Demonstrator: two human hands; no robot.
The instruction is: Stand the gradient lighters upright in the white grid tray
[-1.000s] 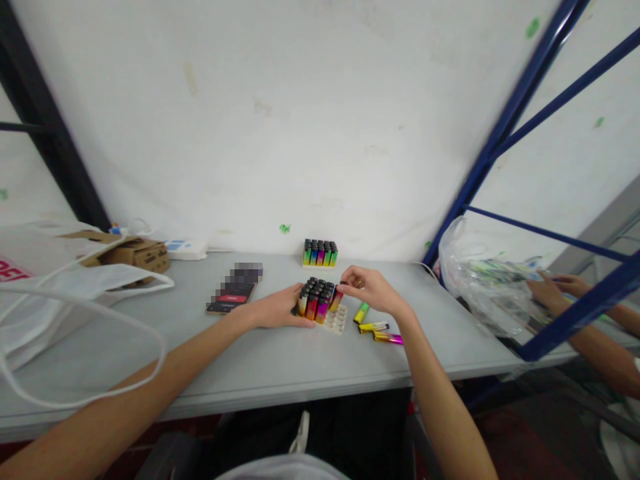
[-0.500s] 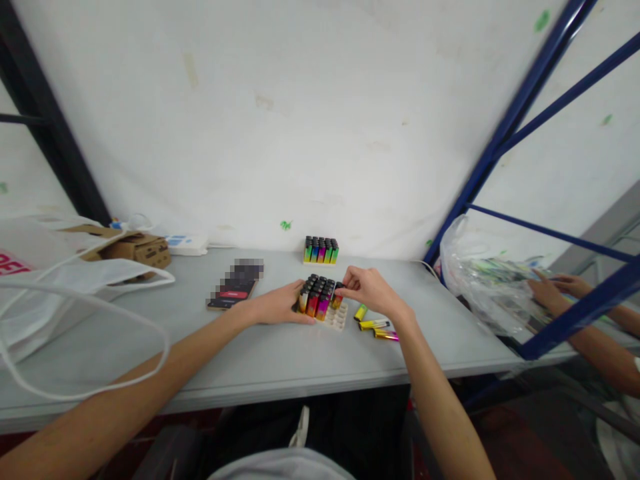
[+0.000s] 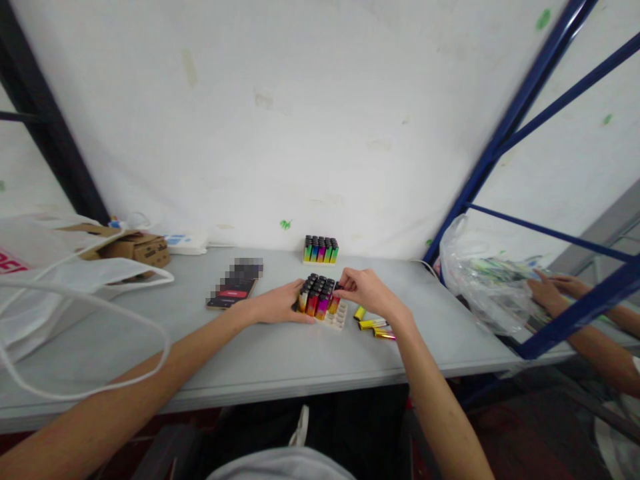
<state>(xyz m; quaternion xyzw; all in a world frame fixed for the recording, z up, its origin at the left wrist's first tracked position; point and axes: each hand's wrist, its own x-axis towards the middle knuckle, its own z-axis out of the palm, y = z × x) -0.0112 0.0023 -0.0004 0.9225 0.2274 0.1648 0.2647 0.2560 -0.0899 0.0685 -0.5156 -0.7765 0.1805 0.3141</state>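
A pale tray on the table carries several upright lighters with black tops and bright bodies; bare sockets show along its right side. My left hand is wrapped around the left side of this tray and its lighters. Between the thumb and fingers of my right hand is the top of an orange-yellow lighter, upright at the right side of the group. Its lower end is at the sockets; whether it is fully seated I cannot tell. Several loose yellow and pink lighters lie right of the tray.
A second tray of lighters stands against the wall. Left of my hands lies a phone, partly blurred out. White bags, a cable and a cardboard box crowd the left. At right, beyond a blue frame, another person's hands handle plastic-wrapped items.
My right hand has shifted slightly left, bringing the orange-yellow lighter closer against the grouped lighters. My left hand has stayed at the tray.
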